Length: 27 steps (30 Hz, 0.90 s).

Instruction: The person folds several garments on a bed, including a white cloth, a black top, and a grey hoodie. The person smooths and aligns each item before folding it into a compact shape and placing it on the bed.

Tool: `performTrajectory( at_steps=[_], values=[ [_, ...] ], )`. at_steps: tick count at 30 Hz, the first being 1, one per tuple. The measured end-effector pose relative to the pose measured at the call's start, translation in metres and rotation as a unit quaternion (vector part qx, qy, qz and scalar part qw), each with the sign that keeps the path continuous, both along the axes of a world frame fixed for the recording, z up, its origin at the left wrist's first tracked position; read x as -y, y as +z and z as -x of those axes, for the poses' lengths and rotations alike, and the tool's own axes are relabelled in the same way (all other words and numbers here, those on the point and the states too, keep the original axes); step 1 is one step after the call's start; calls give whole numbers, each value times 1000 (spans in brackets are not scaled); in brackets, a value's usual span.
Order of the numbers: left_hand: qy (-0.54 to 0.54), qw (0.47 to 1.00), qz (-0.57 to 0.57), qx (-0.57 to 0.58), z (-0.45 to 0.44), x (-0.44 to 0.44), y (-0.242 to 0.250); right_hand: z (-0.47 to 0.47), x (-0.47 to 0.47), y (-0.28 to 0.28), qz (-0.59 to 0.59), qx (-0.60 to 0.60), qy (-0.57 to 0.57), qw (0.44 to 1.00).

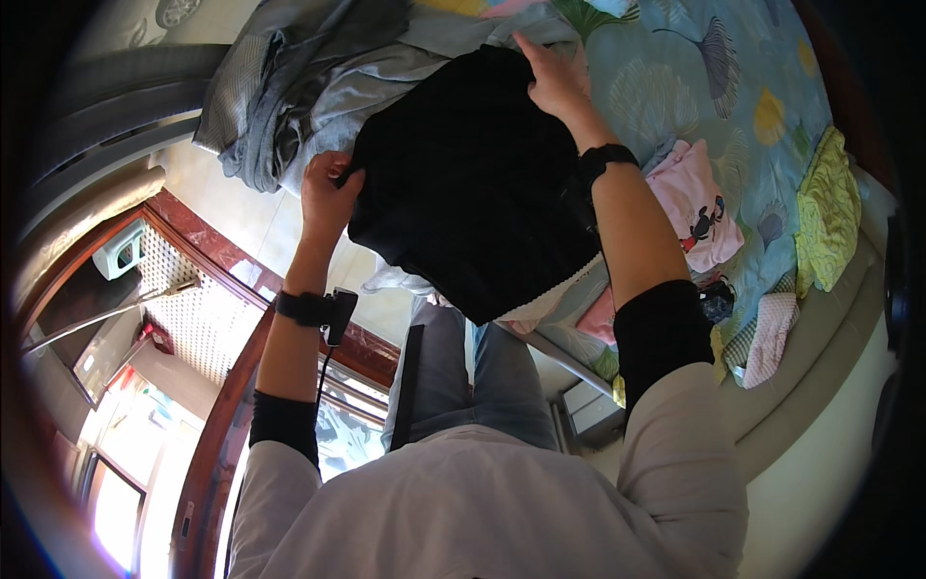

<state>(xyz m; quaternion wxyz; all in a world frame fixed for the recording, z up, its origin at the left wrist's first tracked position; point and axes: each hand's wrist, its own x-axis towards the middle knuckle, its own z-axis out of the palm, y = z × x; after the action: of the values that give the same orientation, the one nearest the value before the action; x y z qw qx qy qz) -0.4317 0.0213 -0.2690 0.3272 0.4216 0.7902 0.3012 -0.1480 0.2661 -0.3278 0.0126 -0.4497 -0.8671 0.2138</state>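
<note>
A black garment (466,181) hangs spread out in front of my body, between my two hands. My left hand (329,192) pinches its left edge between thumb and fingers. At its upper right edge, my right hand (557,83) grips the fabric with the index finger stretched out; its other fingertips are partly hidden. A pale scalloped trim (568,286) shows along the garment's lower right edge. Behind the black cloth lie rumpled grey clothes (347,79) that drape over the bed's edge.
The bed has a blue leaf-patterned sheet (651,87). On it lie a pink garment with a cartoon print (694,203), a yellow-green cloth (828,210) and a pale pink cloth (770,347). A wood-framed doorway (224,427) is at left, with a mop handle (108,318) beyond it.
</note>
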Motion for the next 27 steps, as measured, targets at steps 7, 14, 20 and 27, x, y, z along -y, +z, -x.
performTrajectory(
  at_steps=[7, 14, 20, 27],
  values=[
    [-122, 986, -100, 61, -42, 31, 52, -36, 17, 18, -75, -147, 36, 986],
    [-358, 922, -147, 23, -137, 100, 74, -148, 114, 47, -37, -272, -104, 956],
    [-504, 862, 19, -51, -197, 149, 36, -212, 187, 15, 25, -208, -222, 952],
    [75, 995, 38, 52, -216, 181, 18, -203, 163, -13, 102, -191, -455, 864]
  ],
)
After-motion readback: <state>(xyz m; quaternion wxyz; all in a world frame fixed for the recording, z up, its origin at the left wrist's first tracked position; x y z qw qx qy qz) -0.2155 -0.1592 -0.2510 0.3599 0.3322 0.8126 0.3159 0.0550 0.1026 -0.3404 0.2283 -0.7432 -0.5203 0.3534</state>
